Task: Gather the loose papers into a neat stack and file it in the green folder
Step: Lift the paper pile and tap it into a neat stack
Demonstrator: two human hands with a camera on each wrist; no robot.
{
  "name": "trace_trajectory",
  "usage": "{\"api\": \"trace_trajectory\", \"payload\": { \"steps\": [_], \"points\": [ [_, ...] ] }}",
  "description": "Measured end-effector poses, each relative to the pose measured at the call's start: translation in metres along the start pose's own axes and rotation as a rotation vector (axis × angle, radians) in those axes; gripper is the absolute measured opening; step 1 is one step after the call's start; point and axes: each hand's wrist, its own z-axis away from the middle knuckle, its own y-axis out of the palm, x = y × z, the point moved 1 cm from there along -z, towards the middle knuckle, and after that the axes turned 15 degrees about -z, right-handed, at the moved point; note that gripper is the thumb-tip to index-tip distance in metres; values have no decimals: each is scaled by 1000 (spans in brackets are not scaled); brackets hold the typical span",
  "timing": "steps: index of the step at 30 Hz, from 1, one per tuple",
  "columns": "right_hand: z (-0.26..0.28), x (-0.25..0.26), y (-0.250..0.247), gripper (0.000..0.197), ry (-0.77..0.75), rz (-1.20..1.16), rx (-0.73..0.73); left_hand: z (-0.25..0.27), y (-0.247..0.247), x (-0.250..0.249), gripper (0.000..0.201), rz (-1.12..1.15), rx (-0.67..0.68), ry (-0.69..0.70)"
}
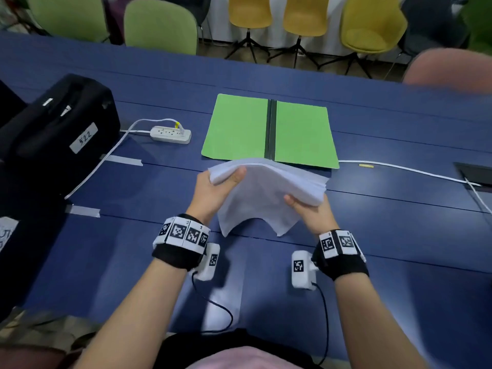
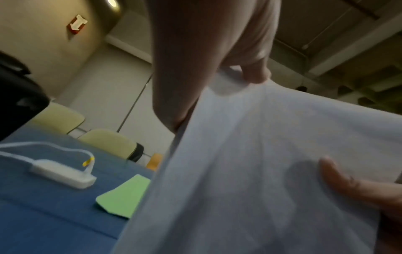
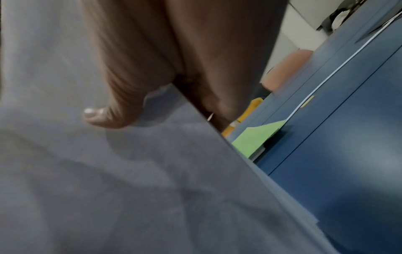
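Observation:
A thick stack of white papers [image 1: 262, 190] hangs in the air just above the blue table, bowed upward, its near edge drooping. My left hand [image 1: 221, 186] grips the stack's left edge, thumb on top. My right hand [image 1: 306, 206] grips the right edge, thumb on top as well. The green folder [image 1: 239, 129] lies open and flat just beyond the papers, a black spine down its middle. In the left wrist view the papers [image 2: 261, 154] fill the right side and a folder corner [image 2: 124, 197] shows. In the right wrist view my thumb presses the papers [image 3: 108, 171]; the folder [image 3: 254, 135] lies beyond.
A white power strip [image 1: 170, 134] with its cable sits left of the folder. A black bag [image 1: 58, 123] stands at the far left. A white cable [image 1: 410, 170] runs along the table to the right. Chairs line the far edge. Grey tape strips [image 1: 82, 210] mark the table.

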Motion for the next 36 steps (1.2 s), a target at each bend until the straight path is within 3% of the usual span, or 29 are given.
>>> {"api": "trace_trajectory", "payload": {
  "steps": [3,5,7,9,12,15,20,22,24,28,31,33,36],
  "points": [
    [-2,15,13,18,-36,-71,-8,-3,-1,-1,57,99,-66,-89],
    [-4,27,20,33,-75,-117,-74,-6,-2,-7,70,137,-96,-111],
    [-5,32,22,53,-92,-175,-144,-8,1,-8,60,164,-112,-125],
    [-6,31,22,58,-108,-226,-191,-10,3,-3,57,158,-91,-151],
    [-9,37,24,37,-127,-202,-219,-10,3,-1,41,157,-38,-105],
    [-11,41,24,20,-178,-133,-168,-13,0,1,39,151,-73,-74],
    [-9,33,21,39,-69,-177,4,-15,8,0,19,90,-28,-14],
    [-10,32,21,37,-90,-140,69,-15,14,-3,8,73,-50,-10],
    [-14,35,23,21,-119,-76,-5,-17,17,-7,15,64,-82,-21],
    [-13,53,26,19,-252,-45,-96,-18,15,-25,28,57,-154,58],
    [-4,63,29,22,-310,-139,-68,-17,11,-30,10,59,-168,155],
    [0,54,31,22,-250,-92,-84,-17,11,-20,9,3,-140,156],
    [2,35,30,21,-80,17,-110,-20,16,12,14,-62,-129,8]
  ]
}}
